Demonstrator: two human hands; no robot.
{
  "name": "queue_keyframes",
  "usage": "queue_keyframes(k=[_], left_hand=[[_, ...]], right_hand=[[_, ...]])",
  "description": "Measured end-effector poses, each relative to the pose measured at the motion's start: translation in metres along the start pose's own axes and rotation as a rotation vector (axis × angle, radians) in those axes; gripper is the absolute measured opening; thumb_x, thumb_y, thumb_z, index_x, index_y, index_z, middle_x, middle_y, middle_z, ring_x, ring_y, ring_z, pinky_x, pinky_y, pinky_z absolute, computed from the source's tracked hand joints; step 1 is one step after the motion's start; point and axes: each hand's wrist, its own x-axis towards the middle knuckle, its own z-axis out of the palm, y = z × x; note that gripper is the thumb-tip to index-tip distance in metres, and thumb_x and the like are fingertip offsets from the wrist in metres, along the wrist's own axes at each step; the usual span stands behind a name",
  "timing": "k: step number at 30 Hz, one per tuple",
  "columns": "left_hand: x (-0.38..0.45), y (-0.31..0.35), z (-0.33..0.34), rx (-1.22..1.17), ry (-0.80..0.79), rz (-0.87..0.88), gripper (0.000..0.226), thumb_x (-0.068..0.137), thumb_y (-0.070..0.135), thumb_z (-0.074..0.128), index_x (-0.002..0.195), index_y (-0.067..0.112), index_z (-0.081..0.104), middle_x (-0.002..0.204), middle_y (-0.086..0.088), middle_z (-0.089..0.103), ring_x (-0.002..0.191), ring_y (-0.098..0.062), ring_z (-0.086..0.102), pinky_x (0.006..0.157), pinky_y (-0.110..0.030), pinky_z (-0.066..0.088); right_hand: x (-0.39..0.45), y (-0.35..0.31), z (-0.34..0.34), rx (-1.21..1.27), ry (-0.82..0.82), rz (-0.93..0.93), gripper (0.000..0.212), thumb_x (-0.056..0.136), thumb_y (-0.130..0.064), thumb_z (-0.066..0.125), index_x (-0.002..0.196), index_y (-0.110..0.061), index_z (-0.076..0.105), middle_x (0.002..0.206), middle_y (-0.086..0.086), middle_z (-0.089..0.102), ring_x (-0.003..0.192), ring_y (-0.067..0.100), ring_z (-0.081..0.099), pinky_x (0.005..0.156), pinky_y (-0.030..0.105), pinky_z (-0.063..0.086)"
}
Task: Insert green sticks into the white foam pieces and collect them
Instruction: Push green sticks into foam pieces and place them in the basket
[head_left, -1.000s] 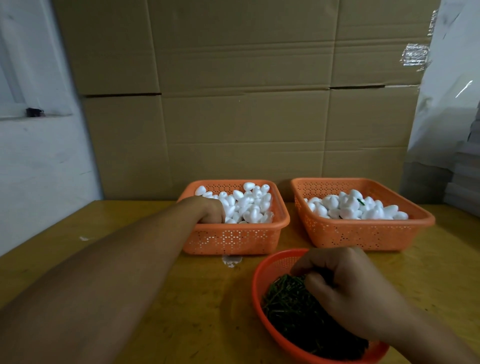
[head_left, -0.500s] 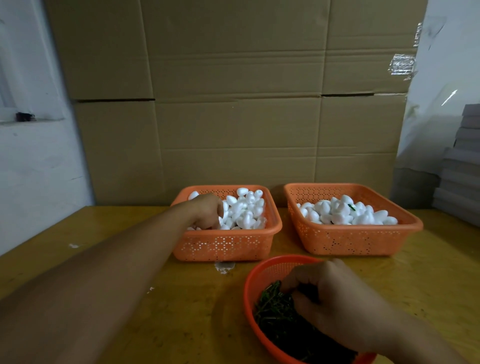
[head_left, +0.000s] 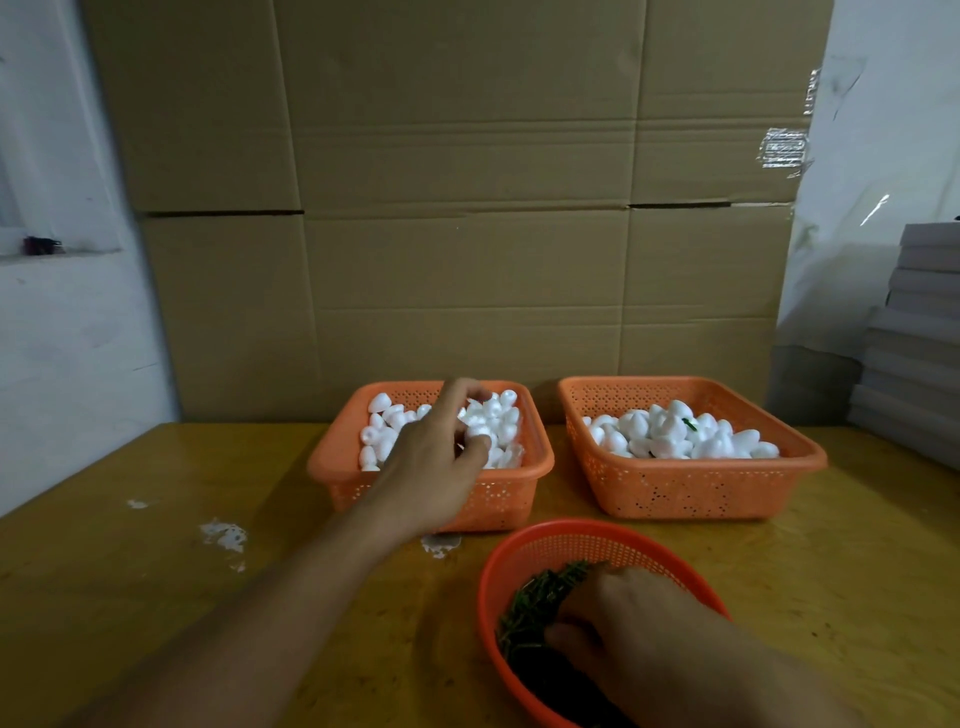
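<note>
My left hand (head_left: 436, 467) hovers over the left orange basket (head_left: 332, 460), which is full of white foam pieces (head_left: 382, 410). Its thumb and fingers pinch one foam piece (head_left: 477, 434). My right hand (head_left: 634, 634) reaches into the round orange bowl (head_left: 571, 535) at the front. Its curled fingers dig into the heap of green sticks (head_left: 540, 592), which hides the fingertips. The right orange basket (head_left: 675, 488) holds more foam pieces (head_left: 670, 441), and a green stick (head_left: 690, 423) pokes out of one.
Both baskets stand side by side on a yellow wooden table (head_left: 156, 597) with white scuff marks (head_left: 223, 535). A wall of cardboard boxes (head_left: 457, 208) rises right behind them. Grey boards (head_left: 914, 338) are stacked at the right edge.
My left hand has lifted out of the left basket with a foam piece pinched in its fingers. My right hand stays in the bowl of green sticks. The view has tilted upward.
</note>
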Motion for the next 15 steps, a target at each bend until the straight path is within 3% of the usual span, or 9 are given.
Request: queue_keyframes(k=[2, 3, 6, 7, 9, 12, 15], left_hand=[[-0.014, 0.005, 0.005, -0.018, -0.04, 0.028, 0.026, 0.104, 0.022, 0.048, 0.115, 0.046, 0.049, 0.072, -0.006, 0.063, 0.069, -0.028, 0.063, 0.064, -0.049, 0.052], [-0.02, 0.006, 0.007, -0.031, -0.052, 0.037, 0.024, 0.105, 0.024, 0.046, 0.112, 0.046, 0.052, 0.075, -0.001, 0.064, 0.069, -0.024, 0.064, 0.061, -0.045, 0.053], [-0.036, 0.008, 0.011, -0.066, -0.057, 0.062, 0.023, 0.105, 0.023, 0.047, 0.107, 0.043, 0.059, 0.083, 0.033, 0.062, 0.079, 0.007, 0.061, 0.064, -0.015, 0.047], [-0.041, 0.008, 0.012, -0.089, -0.059, 0.068, 0.021, 0.105, 0.023, 0.049, 0.108, 0.041, 0.06, 0.085, 0.035, 0.061, 0.081, 0.008, 0.061, 0.066, -0.012, 0.045], [-0.049, 0.006, 0.014, -0.146, -0.081, 0.075, 0.018, 0.102, 0.025, 0.056, 0.111, 0.04, 0.06, 0.089, 0.025, 0.066, 0.082, -0.001, 0.065, 0.067, -0.019, 0.051], [-0.059, 0.009, 0.017, -0.219, -0.154, 0.036, 0.033, 0.093, 0.019, 0.069, 0.114, 0.043, 0.058, 0.096, 0.012, 0.067, 0.088, -0.011, 0.067, 0.078, -0.039, 0.058], [-0.066, 0.011, 0.021, -0.229, -0.139, 0.059, 0.037, 0.093, 0.015, 0.068, 0.114, 0.044, 0.057, 0.101, 0.014, 0.066, 0.096, -0.008, 0.067, 0.082, -0.036, 0.058]], right_hand=[[0.0, -0.003, -0.001, -0.009, -0.065, -0.007, 0.04, 0.092, -0.057, 0.058, 0.107, -0.022, 0.068, 0.109, -0.005, 0.065, 0.099, 0.013, 0.062, 0.09, 0.035, 0.051], [0.0, -0.005, -0.003, -0.025, -0.083, -0.018, 0.04, 0.09, -0.057, 0.061, 0.11, -0.022, 0.069, 0.11, -0.005, 0.065, 0.101, 0.013, 0.061, 0.092, 0.034, 0.052], [-0.001, -0.008, -0.005, -0.064, -0.102, -0.003, 0.039, 0.088, -0.05, 0.065, 0.118, -0.025, 0.068, 0.114, -0.005, 0.067, 0.105, 0.015, 0.063, 0.095, 0.036, 0.053], [-0.001, -0.009, -0.006, -0.073, -0.103, 0.008, 0.037, 0.089, -0.047, 0.065, 0.119, -0.025, 0.068, 0.115, -0.004, 0.068, 0.106, 0.016, 0.064, 0.095, 0.037, 0.054], [0.0, -0.009, -0.005, -0.091, -0.096, 0.012, 0.032, 0.091, -0.042, 0.064, 0.117, -0.024, 0.069, 0.113, -0.003, 0.069, 0.106, 0.017, 0.065, 0.094, 0.038, 0.055], [0.001, -0.008, -0.005, -0.108, -0.064, 0.005, 0.026, 0.093, -0.036, 0.062, 0.115, -0.026, 0.07, 0.112, -0.003, 0.069, 0.104, 0.017, 0.065, 0.09, 0.035, 0.055], [-0.001, -0.007, -0.005, -0.117, -0.033, -0.004, 0.026, 0.093, -0.035, 0.061, 0.116, -0.028, 0.07, 0.113, -0.004, 0.069, 0.105, 0.017, 0.065, 0.089, 0.032, 0.054]])
